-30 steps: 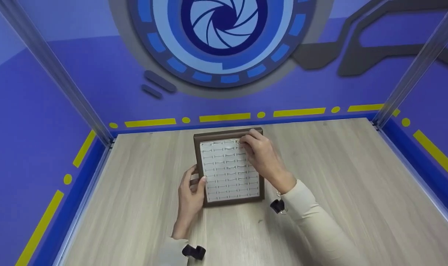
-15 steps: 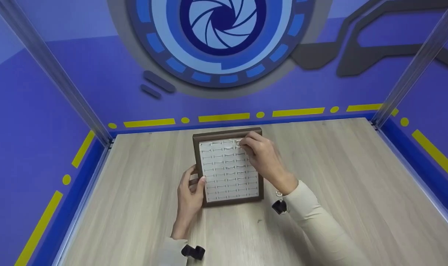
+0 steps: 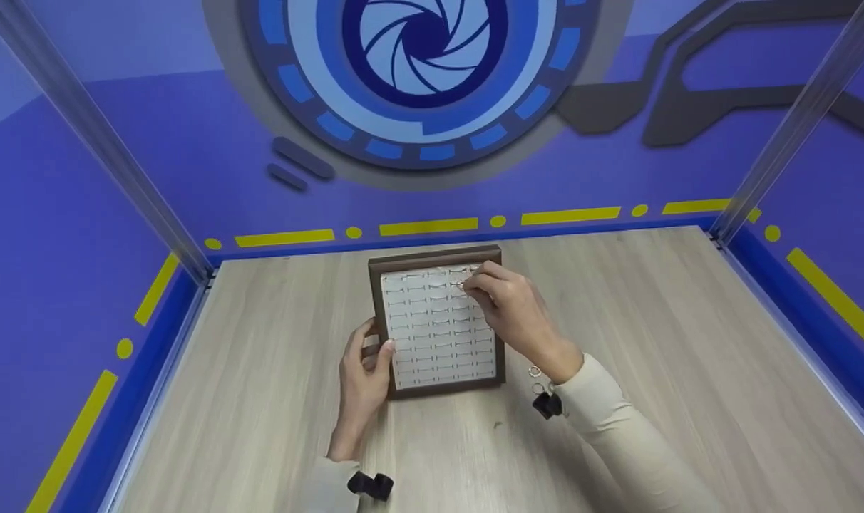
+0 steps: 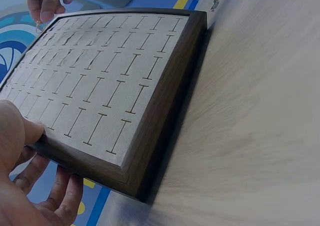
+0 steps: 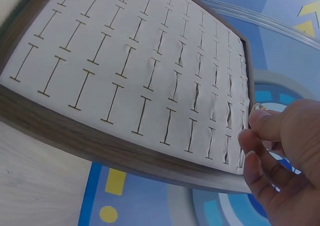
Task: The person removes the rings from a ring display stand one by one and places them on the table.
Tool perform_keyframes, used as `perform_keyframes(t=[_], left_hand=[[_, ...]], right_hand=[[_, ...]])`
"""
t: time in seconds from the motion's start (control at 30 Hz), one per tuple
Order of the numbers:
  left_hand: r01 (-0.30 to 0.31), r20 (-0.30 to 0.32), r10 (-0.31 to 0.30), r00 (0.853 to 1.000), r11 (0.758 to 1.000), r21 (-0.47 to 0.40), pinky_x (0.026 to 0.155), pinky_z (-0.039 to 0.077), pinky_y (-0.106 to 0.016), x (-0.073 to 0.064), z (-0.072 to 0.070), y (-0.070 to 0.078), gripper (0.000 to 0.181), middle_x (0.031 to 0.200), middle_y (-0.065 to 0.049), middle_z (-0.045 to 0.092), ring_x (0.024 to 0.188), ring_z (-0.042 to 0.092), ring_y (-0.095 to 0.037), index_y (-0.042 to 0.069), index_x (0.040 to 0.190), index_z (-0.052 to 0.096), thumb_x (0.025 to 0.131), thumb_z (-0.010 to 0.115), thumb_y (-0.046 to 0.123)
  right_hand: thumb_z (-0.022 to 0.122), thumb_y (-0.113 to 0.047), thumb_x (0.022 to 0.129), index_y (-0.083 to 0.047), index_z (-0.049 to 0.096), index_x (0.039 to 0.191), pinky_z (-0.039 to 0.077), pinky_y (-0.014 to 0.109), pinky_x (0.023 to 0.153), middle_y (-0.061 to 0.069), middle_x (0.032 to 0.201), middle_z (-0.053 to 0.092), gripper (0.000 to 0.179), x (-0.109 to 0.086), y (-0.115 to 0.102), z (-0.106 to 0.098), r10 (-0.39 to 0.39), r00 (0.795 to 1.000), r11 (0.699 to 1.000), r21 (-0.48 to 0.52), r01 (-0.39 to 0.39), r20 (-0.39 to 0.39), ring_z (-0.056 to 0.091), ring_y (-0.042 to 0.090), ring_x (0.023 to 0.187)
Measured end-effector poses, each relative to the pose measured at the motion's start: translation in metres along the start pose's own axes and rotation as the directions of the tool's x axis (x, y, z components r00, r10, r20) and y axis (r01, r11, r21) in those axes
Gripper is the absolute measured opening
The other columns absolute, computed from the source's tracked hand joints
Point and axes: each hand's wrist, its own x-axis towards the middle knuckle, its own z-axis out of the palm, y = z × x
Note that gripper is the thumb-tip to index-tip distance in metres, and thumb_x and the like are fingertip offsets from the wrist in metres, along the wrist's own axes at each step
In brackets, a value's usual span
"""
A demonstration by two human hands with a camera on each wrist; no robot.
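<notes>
A ring display tray (image 3: 443,385) with a brown wood-look frame and a white slotted pad stands propped up at a tilt on the table. My left hand (image 3: 364,381) grips its left edge, thumb on the front and fingers behind. Near the pad's upper right, my right hand (image 3: 510,303) pinches a small gold-coloured ring (image 5: 258,106) between thumb and fingertips. In the right wrist view that ring shows just off the pad's far end. The slots lie in rows, and some near the top gape a little.
A couple of loose rings (image 3: 535,371) lie on the wooden table (image 3: 275,342) beside my right sleeve (image 3: 603,399). A blue printed wall (image 3: 432,199) closes off the back, with side panels left and right.
My right hand has moved slightly down the pad from its top row. The ring at its fingertips has come into view. The left hand keeps its hold on the tray.
</notes>
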Motion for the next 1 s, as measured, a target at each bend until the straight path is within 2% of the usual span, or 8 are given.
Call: perform_keyframes(t=[0.13, 0.4, 0.63, 1.0], left_hand=[[0.0, -0.001, 0.0, 1.0, 1.0, 0.004, 0.096, 0.062, -0.042, 0.0, 0.0, 0.0, 0.049, 0.137, -0.015, 0.06, 0.111, 0.071, -0.029, 0.01, 0.154, 0.052, 0.107, 0.064, 0.01], [-0.026, -0.008, 0.026, 1.0, 1.0, 0.012, 0.095, 0.061, -0.043, 0.0, -0.001, 0.0, 0.05, 0.133, -0.015, 0.062, 0.107, 0.071, -0.028, 0.009, 0.154, 0.053, 0.106, 0.066, 0.008], [-0.018, -0.009, 0.018, 1.0, 1.0, 0.001, 0.095, 0.061, -0.043, -0.001, -0.002, 0.0, 0.049, 0.135, -0.015, 0.062, 0.107, 0.071, -0.028, 0.009, 0.153, 0.053, 0.106, 0.065, 0.008], [-0.02, -0.013, 0.02, 1.0, 1.0, -0.006, 0.094, 0.062, -0.042, 0.0, -0.001, 0.0, 0.049, 0.133, -0.014, 0.064, 0.105, 0.071, -0.027, 0.01, 0.153, 0.054, 0.105, 0.067, 0.009]], right_hand=[[0.077, 0.003, 0.095, -0.004, 0.079, 0.095, 0.062, 0.029, 0.07, 0.004, 0.093, 0.073, 0.007, -0.008, 0.001, -0.003, -0.016, 1.0, 0.999, 0.03, 0.016, 0.019, 0.073, 0.019, 0.081], [0.082, 0.013, 0.085, -0.005, 0.08, 0.091, 0.062, 0.024, 0.073, 0.002, 0.091, 0.072, 0.019, -0.026, 0.003, -0.013, -0.057, 0.998, 0.998, 0.016, 0.057, 0.01, 0.074, 0.017, 0.082], [0.079, 0.012, 0.089, -0.001, 0.079, 0.092, 0.062, 0.022, 0.076, 0.006, 0.09, 0.073, 0.014, -0.043, 0.008, -0.024, -0.082, 0.996, 0.996, 0.046, 0.081, 0.026, 0.074, 0.018, 0.082], [0.084, 0.017, 0.079, -0.004, 0.08, 0.093, 0.06, 0.019, 0.072, 0.0, 0.091, 0.075, 0.025, -0.08, 0.013, -0.045, -0.069, 0.997, 0.997, 0.018, 0.069, 0.038, 0.073, 0.013, 0.078]])
